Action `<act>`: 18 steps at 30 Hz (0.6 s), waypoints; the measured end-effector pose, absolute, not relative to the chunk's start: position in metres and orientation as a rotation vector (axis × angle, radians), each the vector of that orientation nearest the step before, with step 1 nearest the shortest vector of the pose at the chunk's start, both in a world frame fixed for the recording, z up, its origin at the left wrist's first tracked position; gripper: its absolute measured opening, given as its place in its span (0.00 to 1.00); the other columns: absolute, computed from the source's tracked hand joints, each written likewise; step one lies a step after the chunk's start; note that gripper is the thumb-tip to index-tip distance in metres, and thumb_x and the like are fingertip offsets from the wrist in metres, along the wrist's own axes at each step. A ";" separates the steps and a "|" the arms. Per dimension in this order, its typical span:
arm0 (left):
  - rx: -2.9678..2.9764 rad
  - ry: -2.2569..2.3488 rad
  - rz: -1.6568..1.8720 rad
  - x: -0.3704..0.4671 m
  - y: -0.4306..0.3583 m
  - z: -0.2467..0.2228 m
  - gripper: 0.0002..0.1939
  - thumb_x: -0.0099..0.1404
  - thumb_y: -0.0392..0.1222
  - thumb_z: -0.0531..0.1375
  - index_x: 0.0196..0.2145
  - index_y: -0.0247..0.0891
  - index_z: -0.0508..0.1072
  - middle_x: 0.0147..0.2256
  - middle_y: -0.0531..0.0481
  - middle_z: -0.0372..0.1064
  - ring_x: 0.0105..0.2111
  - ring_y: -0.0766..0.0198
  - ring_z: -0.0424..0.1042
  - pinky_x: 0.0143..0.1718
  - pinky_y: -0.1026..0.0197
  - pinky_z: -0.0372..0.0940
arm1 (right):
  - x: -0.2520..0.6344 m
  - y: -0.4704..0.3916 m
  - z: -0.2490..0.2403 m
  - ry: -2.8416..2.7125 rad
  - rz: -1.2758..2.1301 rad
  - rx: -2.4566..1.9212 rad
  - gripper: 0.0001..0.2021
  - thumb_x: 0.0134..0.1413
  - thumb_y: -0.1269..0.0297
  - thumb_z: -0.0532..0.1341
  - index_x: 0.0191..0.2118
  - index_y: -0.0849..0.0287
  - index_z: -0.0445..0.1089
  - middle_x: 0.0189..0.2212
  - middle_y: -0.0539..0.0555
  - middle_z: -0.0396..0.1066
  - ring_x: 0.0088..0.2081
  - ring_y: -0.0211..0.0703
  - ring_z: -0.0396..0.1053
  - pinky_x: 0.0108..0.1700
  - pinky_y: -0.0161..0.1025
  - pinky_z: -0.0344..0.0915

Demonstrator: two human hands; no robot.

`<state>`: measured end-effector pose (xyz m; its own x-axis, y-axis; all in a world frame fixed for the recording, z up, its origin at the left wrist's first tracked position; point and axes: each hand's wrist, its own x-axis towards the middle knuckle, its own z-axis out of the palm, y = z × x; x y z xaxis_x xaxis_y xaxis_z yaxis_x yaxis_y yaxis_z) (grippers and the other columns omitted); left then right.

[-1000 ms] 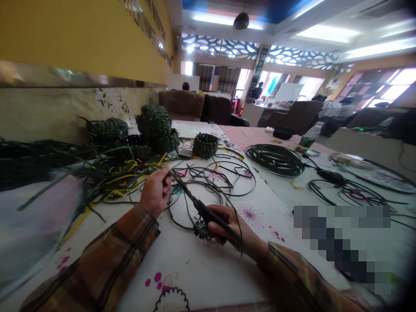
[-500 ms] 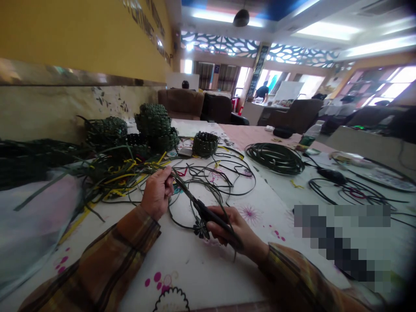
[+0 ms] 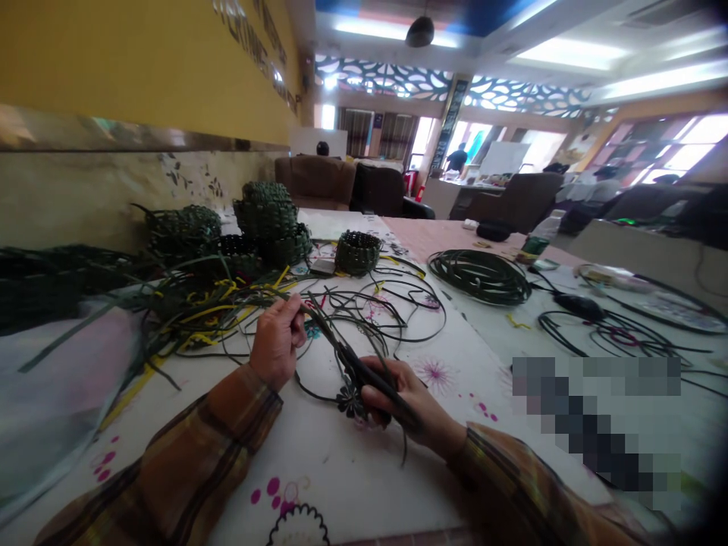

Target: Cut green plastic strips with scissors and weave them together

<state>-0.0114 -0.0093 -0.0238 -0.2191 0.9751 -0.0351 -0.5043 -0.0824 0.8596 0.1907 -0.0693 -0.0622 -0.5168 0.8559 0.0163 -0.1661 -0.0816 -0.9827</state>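
Observation:
My left hand (image 3: 277,337) is closed in a pinch on a dark green weaving strip (image 3: 312,309), thumb on top. My right hand (image 3: 406,402) is wrapped round a dark, long-handled hand tool (image 3: 372,377), like pliers or scissors; its exact kind is unclear. The narrow end of the tool points up and left toward my left fingers, alongside the strip. A strip end hangs below my right hand. Beyond both hands, loose green strips (image 3: 392,309) loop over the patterned tabletop (image 3: 341,470). A small woven green basket (image 3: 358,254) stands behind them.
Several woven pieces (image 3: 266,216) and a tangle of green and yellow strips (image 3: 210,311) lie at left, near a clear plastic bag (image 3: 62,394). At right are a coiled green strip bundle (image 3: 481,277), black cables (image 3: 580,307) and a bottle (image 3: 538,239). People (image 3: 456,158) are far back.
The dark tool has turned slightly in my right hand, its handles looking closer to the strip. My left hand keeps its pinch in nearly the same place.

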 end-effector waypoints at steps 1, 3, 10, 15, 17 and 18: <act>0.712 0.942 1.586 -0.010 -0.010 -0.025 0.15 0.55 0.44 0.68 0.23 0.34 0.66 0.14 0.60 0.55 0.10 0.78 0.48 0.10 0.72 0.44 | 0.191 -0.069 -0.061 -1.427 1.703 -0.780 0.23 0.47 0.49 0.71 0.38 0.64 0.68 0.21 0.47 0.64 0.18 0.29 0.61 0.19 0.26 0.58; 0.724 0.947 1.580 -0.008 -0.012 -0.027 0.15 0.54 0.44 0.68 0.23 0.34 0.66 0.15 0.60 0.56 0.10 0.78 0.48 0.10 0.72 0.44 | 0.191 -0.069 -0.058 -1.454 1.696 -0.786 0.23 0.48 0.49 0.71 0.39 0.64 0.69 0.21 0.47 0.64 0.18 0.29 0.60 0.19 0.26 0.58; 0.728 0.962 1.584 -0.009 -0.010 -0.027 0.13 0.55 0.43 0.67 0.25 0.34 0.67 0.15 0.60 0.57 0.11 0.77 0.50 0.10 0.73 0.45 | 0.191 -0.068 -0.056 -1.461 1.690 -0.818 0.22 0.47 0.49 0.72 0.36 0.64 0.70 0.20 0.45 0.62 0.18 0.28 0.57 0.18 0.25 0.54; 0.714 0.965 1.584 -0.009 -0.010 -0.027 0.13 0.55 0.42 0.67 0.24 0.33 0.67 0.15 0.59 0.57 0.11 0.78 0.49 0.10 0.73 0.45 | 0.192 -0.070 -0.063 -1.483 1.666 -0.802 0.19 0.51 0.52 0.70 0.37 0.65 0.71 0.20 0.46 0.62 0.17 0.26 0.54 0.17 0.24 0.51; 0.724 0.961 1.585 -0.010 -0.011 -0.028 0.13 0.54 0.42 0.67 0.24 0.33 0.68 0.15 0.59 0.57 0.11 0.78 0.49 0.10 0.73 0.45 | 0.193 -0.071 -0.064 -1.503 1.652 -0.795 0.18 0.53 0.53 0.69 0.36 0.65 0.71 0.19 0.45 0.61 0.16 0.26 0.54 0.16 0.24 0.49; 0.732 0.955 1.590 -0.010 -0.010 -0.028 0.13 0.54 0.43 0.67 0.24 0.33 0.68 0.15 0.59 0.57 0.11 0.78 0.49 0.10 0.72 0.45 | 0.194 -0.072 -0.065 -1.507 1.651 -0.793 0.17 0.53 0.53 0.69 0.35 0.65 0.71 0.19 0.45 0.61 0.16 0.26 0.54 0.16 0.24 0.49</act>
<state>-0.0101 -0.0105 -0.0280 -0.2204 0.9751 -0.0238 -0.4787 -0.0869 0.8737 0.1936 -0.0715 -0.0650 -0.5264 0.8492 0.0419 -0.1190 -0.0247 -0.9926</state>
